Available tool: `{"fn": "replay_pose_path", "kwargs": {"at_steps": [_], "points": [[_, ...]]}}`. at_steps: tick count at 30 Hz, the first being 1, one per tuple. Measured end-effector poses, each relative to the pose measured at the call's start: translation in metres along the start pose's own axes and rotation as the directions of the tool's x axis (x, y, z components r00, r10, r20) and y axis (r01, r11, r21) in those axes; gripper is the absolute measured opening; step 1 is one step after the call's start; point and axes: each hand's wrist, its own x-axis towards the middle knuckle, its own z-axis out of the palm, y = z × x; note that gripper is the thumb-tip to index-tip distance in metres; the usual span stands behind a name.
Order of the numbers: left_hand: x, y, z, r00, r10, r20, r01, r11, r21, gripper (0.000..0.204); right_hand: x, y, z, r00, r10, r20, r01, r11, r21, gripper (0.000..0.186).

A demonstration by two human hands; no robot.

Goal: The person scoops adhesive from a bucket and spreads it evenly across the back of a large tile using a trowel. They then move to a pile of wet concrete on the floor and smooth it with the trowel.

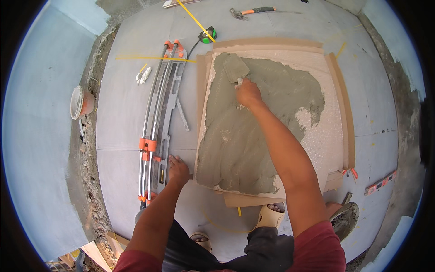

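Nearest the person, below the lower edge of the large tile [322, 152], two cream sandals [269, 217] stand on the grey tiled floor [120, 170]. Off the tile's lower right corner sits a round mortar pan [345, 222] smeared with grey.

Left of the tile, near its lower left corner, the left hand [179, 170] is planted palm down, fingers extended and a little apart, with nothing seen in its grasp. It is right beside the manual tile cutter [164, 118], which lies lengthwise along the tile's left side; whether the fingertips touch its frame I cannot tell.

Right of the tile's lower right corner lie red-handled pliers [350, 172], and farther right a spirit level [380, 182].

The tile itself lies in front of the person, edged with cardboard strips [344, 113], most of its upper face under grey mortar [240, 145]. Near its upper left corner, the right hand [248, 93] is closed around the handle of a trowel [235, 68], whose blade lies flat against the mortar.

Just beyond the tile's top left corner is a green-and-black tape measure [208, 35]; well beyond its top edge, a claw hammer [252, 12].
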Motion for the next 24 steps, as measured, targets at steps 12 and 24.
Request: {"fn": "replay_pose_path", "kwargs": {"at_steps": [12, 24], "points": [[0.002, -0.006, 0.0, 0.998, -0.032, 0.053, 0.03, 0.998, 0.051, 0.114, -0.005, 0.102, -0.058, 0.972, 0.158, -0.176, -0.158, 0.987, 0.014, 0.037], [0.005, -0.005, -0.001, 0.998, -0.011, 0.059, 0.007, 0.997, 0.071, 0.122, -0.021, 0.231, -0.122, 0.904, 0.244, -0.352, -0.277, 0.96, -0.045, 0.043]]}}
